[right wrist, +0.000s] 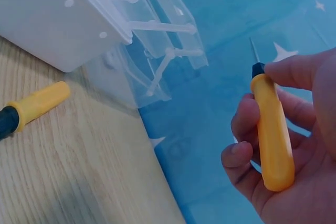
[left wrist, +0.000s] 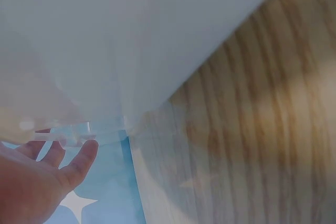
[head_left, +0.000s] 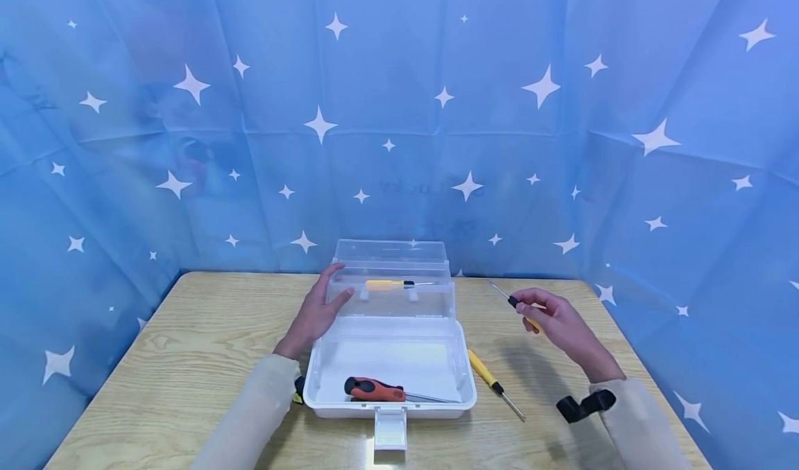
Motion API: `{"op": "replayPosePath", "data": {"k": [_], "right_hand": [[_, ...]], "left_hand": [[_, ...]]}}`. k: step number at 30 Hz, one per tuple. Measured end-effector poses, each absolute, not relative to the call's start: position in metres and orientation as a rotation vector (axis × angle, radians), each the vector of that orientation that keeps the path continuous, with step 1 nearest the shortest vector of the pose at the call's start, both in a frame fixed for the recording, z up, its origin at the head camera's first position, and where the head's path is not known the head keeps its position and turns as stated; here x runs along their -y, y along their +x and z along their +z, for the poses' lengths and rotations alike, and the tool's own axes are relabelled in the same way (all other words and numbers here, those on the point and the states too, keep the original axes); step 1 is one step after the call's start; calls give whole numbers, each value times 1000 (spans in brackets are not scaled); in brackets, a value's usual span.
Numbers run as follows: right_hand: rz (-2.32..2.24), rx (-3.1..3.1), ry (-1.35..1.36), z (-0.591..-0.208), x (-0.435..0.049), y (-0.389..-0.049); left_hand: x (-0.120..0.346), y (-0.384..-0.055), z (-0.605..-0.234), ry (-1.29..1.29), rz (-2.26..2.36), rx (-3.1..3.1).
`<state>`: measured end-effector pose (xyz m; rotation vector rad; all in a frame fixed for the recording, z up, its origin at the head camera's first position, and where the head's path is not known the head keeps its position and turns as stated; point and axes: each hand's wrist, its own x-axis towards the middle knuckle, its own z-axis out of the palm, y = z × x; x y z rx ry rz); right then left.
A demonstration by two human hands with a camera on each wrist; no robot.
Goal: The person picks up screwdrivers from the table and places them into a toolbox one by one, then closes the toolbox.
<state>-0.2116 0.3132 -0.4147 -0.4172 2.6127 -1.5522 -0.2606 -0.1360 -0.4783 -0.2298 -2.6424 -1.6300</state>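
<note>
From the head view, your left hand point(head_left: 315, 310) rests flat-fingered against the clear tray point(head_left: 393, 297); your right hand point(head_left: 558, 324) pinches a yellow screwdriver point(head_left: 514, 303), mid-carry. At your right wrist, that tray sits ahead-left; steer the screwdriver there.

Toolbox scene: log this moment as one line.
left hand touches toolbox tray | right hand holds yellow screwdriver | red screwdriver in box
</note>
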Motion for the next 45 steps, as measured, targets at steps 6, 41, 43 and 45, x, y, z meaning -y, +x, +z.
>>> {"op": "replayPosePath", "data": {"k": [6, 41, 43, 45], "right_hand": [[-1551, -2625, -427, -412, -314, -212], [-1492, -2658, -391, -385, -295, -222], [-1501, -2652, -409, -383, -294, -223], [-1507, -2648, -425, -382, -292, -223]], "left_hand": [[136, -260, -477, -232, -1633, 2634], [136, -260, -479, -245, -1608, 2629], [136, -261, -479, -243, -1606, 2631], [136, -261, -479, -240, -1606, 2631]]}}
